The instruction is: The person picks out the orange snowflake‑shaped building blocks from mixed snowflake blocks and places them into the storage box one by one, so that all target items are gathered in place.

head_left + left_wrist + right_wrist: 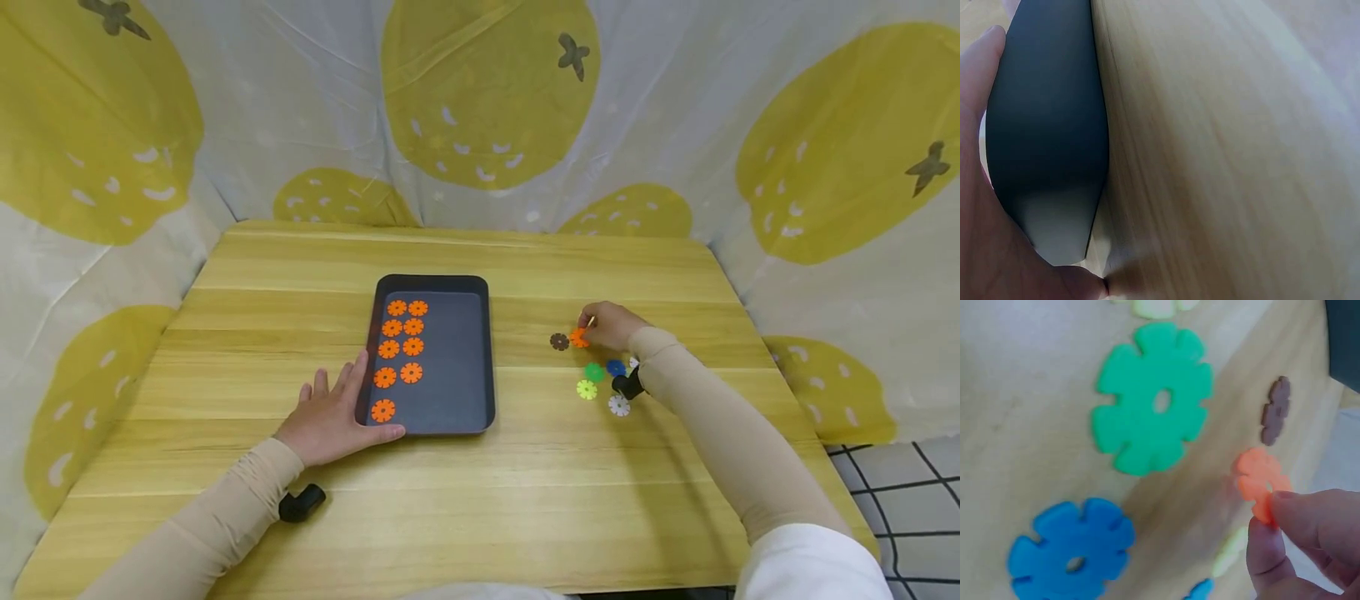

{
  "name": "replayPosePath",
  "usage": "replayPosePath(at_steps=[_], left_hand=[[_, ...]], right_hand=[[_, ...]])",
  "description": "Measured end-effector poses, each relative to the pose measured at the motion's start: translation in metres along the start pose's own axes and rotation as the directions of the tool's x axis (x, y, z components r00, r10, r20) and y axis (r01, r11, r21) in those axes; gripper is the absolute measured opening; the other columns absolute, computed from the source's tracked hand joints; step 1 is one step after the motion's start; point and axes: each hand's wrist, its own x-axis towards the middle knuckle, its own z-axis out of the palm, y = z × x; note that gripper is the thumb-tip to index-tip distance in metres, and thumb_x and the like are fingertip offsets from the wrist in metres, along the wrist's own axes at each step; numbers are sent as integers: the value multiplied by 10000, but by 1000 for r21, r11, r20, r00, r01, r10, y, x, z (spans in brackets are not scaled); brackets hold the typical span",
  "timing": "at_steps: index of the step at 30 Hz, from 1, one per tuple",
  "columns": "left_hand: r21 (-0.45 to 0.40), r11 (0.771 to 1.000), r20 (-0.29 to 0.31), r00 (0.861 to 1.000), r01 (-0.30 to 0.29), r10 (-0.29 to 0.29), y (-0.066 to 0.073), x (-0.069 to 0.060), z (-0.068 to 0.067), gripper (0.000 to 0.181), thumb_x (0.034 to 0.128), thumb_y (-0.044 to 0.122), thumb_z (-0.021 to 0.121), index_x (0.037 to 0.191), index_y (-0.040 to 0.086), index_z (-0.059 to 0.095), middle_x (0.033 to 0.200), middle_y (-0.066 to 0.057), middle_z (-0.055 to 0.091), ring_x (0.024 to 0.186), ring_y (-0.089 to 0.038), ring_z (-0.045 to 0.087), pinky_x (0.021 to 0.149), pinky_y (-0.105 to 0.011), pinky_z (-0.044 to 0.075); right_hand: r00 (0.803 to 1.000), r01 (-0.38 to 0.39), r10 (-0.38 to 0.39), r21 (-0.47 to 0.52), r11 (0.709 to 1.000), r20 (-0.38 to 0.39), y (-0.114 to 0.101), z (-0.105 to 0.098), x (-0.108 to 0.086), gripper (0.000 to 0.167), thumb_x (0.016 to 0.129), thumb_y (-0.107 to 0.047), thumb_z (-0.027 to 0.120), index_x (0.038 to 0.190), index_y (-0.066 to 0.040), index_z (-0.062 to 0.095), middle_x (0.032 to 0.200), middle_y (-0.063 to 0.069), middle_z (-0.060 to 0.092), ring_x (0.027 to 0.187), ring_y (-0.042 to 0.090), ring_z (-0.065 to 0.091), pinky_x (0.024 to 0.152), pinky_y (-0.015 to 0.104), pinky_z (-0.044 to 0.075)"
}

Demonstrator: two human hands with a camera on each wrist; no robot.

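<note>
Between thumb and finger, my right hand (pixel 613 325) pinches an orange notched, flower-shaped disc (pixel 1257 478), seen best in the right wrist view. Just left of it on the table lies a brown disc (pixel 559 342). My left hand (pixel 330 425), fingers spread, touches the near left corner of a dark baking tray (pixel 453 358); its thumb lies along the front rim. In the left wrist view the tray's outer wall (pixel 1047 119) stands between thumb and fingers. Inside the tray, several orange discs (pixel 386 349) form two columns along the left side, with a gap above the nearest one.
Near my right wrist lie a green disc (pixel 593 372), a blue disc (pixel 616 367), a yellow-green disc (pixel 587 389) and a white disc (pixel 618 406); the forearm partly hides others. A patterned curtain (pixel 300 108) hangs behind the wooden table (pixel 525 500).
</note>
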Motion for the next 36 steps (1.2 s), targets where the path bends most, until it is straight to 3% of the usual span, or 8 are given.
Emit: replayPosePath(at_steps=[5,9,16,19,23,25,31,36], left_hand=[[-4,1000,9,1000,3,-3,-1,-1,1,1351,732,902,575,1643,141,-70,1636,-321,238,1446,-694,115,1139,-779,119],[-3,1000,13,1000,5,-5,-2,-2,1,1351,733,905,569,1642,140,-72,1637,-319,233,1447,-694,112,1140,-780,117],[-10,1000,22,1000,15,-15,-3,-3,4,1345,735,907,563,1643,147,-75,1640,-321,219,1445,-699,98,1140,-787,108],[-15,1000,24,1000,19,-19,-2,-3,4,1341,737,902,567,1644,142,-64,1639,-323,220,1444,-701,96,1140,-787,107],[-20,1000,20,1000,20,-19,-2,-1,5,1340,736,900,573,1645,138,-52,1640,-316,229,1446,-696,107,1142,-783,108],[-20,1000,17,1000,18,-18,-1,-1,4,1338,737,897,576,1646,137,-45,1640,-313,236,1447,-692,117,1141,-784,109],[-9,1000,10,1000,19,-19,-1,0,3,1335,736,898,575,1647,139,-38,1639,-312,237,1449,-687,123,1137,-790,109],[-9,1000,2,1000,8,-8,-1,1,2,1326,742,898,567,1647,140,-37,1638,-315,240,1452,-681,124,1137,-787,110]], right_hand=[[998,55,-51,122,991,-33,-11,-4,-3,132,1009,-90,575,1099,-19,642,1029,165,671,838,248,563,766,327,457],[996,93,-93,269,959,-14,-36,-6,-3,144,1018,-148,595,1117,-54,639,1076,186,691,938,307,579,831,353,452],[982,90,-152,427,900,112,-97,5,2,159,991,-198,643,1124,-112,649,970,44,675,609,171,338,558,291,334],[968,138,-209,403,904,137,-124,17,7,115,976,-173,665,1078,-120,670,915,15,672,634,202,430,572,274,361],[942,228,-292,327,917,162,-155,37,14,69,958,-123,683,1021,-95,689,929,13,712,885,231,611,762,254,470],[931,253,-313,286,924,186,-167,48,16,54,947,-111,688,996,-92,693,924,14,720,888,207,635,774,247,489],[904,289,-333,188,939,268,-196,80,19,40,923,-77,701,951,-49,697,882,1,677,752,101,564,682,190,451],[900,279,-305,126,952,310,-209,99,21,43,933,-67,693,968,-55,715,903,-14,633,784,117,535,694,190,440]])
